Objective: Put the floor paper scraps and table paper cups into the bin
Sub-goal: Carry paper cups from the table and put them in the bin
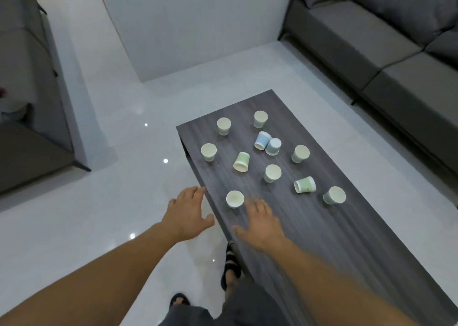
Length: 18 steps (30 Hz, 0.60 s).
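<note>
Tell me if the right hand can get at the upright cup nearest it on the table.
Probably yes. The right hand is open just beside that cup, close to its rim, with only bare table between them and no other cup in the way.

There are eleven paper cups (272, 173) on one table (347, 239). Seven of them stand up with the open end on top. Three lie on their sides (one blue cup (262, 140) and two green cups (241, 161)). The last one, a pale blue cup (273, 146), looks tipped over too, but it is too blurry to be sure. Two hands show, one left hand (188, 214) and one right hand (264, 224). There are also two grey sofas (371, 40) and two black sandals (230, 263).
</note>
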Each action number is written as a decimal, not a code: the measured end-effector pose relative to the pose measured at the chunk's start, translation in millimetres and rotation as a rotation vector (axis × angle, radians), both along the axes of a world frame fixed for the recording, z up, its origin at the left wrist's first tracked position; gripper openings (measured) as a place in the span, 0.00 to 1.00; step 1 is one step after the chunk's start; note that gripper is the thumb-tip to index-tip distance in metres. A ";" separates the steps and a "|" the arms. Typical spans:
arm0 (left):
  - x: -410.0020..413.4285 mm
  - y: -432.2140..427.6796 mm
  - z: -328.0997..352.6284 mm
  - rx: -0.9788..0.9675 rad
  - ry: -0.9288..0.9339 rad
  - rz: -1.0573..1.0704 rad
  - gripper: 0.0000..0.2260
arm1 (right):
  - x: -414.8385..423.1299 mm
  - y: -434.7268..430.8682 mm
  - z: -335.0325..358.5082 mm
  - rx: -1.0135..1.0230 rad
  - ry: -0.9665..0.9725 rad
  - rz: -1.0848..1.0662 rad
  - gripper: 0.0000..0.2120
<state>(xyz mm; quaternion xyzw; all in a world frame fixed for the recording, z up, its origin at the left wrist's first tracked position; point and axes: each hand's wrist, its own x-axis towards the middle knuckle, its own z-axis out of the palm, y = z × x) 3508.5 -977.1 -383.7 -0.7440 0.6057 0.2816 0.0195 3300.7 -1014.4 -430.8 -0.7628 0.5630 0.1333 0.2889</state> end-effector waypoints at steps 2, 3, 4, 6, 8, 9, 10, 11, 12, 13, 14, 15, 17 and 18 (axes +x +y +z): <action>0.1 -24.2 -18.8 0.045 -0.013 0.015 0.36 | 8.0 -29.7 -18.9 -0.006 -0.016 0.040 0.39; 0.7 -34.7 -28.9 0.066 -0.015 0.020 0.36 | 11.5 -43.5 -30.1 -0.003 -0.015 0.050 0.39; 1.9 -43.0 -40.0 0.083 -0.013 0.025 0.36 | 15.0 -55.7 -42.4 0.010 -0.011 0.053 0.39; 5.9 -53.4 -66.4 0.111 -0.001 0.038 0.36 | 20.7 -75.7 -70.5 0.055 0.007 0.053 0.42; 10.9 -58.0 -93.5 0.160 0.023 0.059 0.36 | 27.6 -92.7 -100.6 0.096 0.031 0.080 0.45; 13.9 -58.8 -107.1 0.184 0.038 0.075 0.36 | 31.6 -99.6 -116.5 0.102 0.040 0.098 0.46; 17.0 -59.4 -120.6 0.203 0.054 0.090 0.37 | 36.0 -105.2 -132.8 0.095 0.049 0.124 0.47; 20.0 -59.5 -133.3 0.222 0.071 0.099 0.37 | 40.6 -109.3 -148.6 0.084 0.060 0.161 0.46; 22.4 -59.8 -145.5 0.240 0.087 0.098 0.37 | 44.7 -111.5 -163.5 0.075 0.071 0.200 0.46; 24.3 -59.8 -157.1 0.252 0.101 0.092 0.37 | 47.5 -112.3 -177.6 0.065 0.078 0.232 0.44; 25.5 -60.1 -167.9 0.260 0.114 0.084 0.38 | 49.3 -112.1 -190.4 0.054 0.076 0.256 0.43; 25.8 -60.8 -176.9 0.269 0.131 0.080 0.38 | 49.6 -111.2 -200.5 0.052 0.067 0.272 0.40; 23.1 -63.9 -190.1 0.282 0.178 0.090 0.39 | 46.2 -109.5 -214.0 0.073 0.016 0.243 0.35; 19.5 -66.9 -195.0 0.275 0.201 0.096 0.39 | 42.8 -109.4 -217.5 0.097 -0.028 0.173 0.33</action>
